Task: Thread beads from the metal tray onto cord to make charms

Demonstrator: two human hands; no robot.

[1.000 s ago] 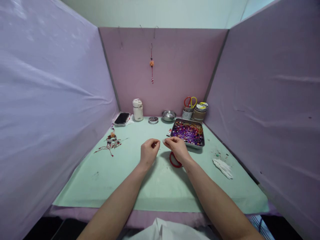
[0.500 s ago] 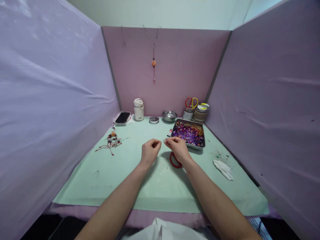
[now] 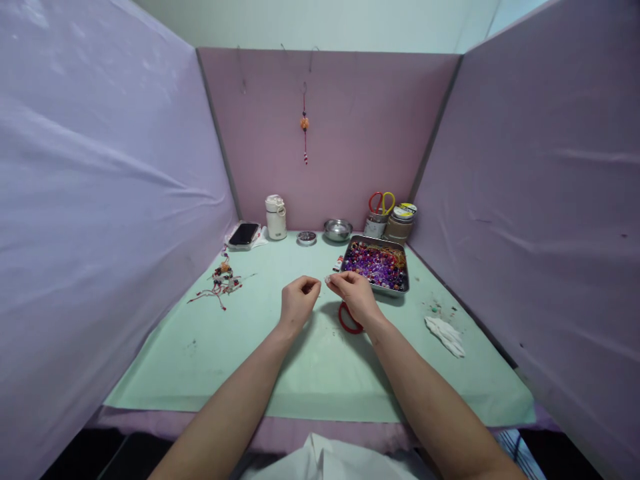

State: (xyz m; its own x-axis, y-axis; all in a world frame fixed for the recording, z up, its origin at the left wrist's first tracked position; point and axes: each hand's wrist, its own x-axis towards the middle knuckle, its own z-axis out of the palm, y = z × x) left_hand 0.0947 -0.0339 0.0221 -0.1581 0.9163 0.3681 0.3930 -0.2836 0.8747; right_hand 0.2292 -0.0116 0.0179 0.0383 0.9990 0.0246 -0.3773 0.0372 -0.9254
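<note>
Above the middle of the table, my left hand [image 3: 299,300] is closed in a pinch; what its fingertips hold, if anything, is too small to make out. Close on its right, my right hand [image 3: 353,291] pinches a small whitish, clear-looking bead [image 3: 328,279] between thumb and finger. The two sets of fingertips are a short gap apart. Partly under my right hand lies a pair of scissors with a red handle [image 3: 345,323]; the rest is hidden. Just beyond that hand stands a metal tray [image 3: 390,292] full of purple, red and orange beads.
Beaded red cords [image 3: 223,283] lie at the left. Along the back stand a phone [image 3: 244,234], a white bottle [image 3: 276,219], a small round dish [image 3: 307,238], a metal bowl [image 3: 338,231] and jars [image 3: 400,227]. A white glove [image 3: 445,335] lies right. A beaded pendant [image 3: 305,124] hangs on the back panel.
The whole view has shifted slightly. Both hands keep the same pinched pose, fingertips close together, and nothing on the table has moved.
</note>
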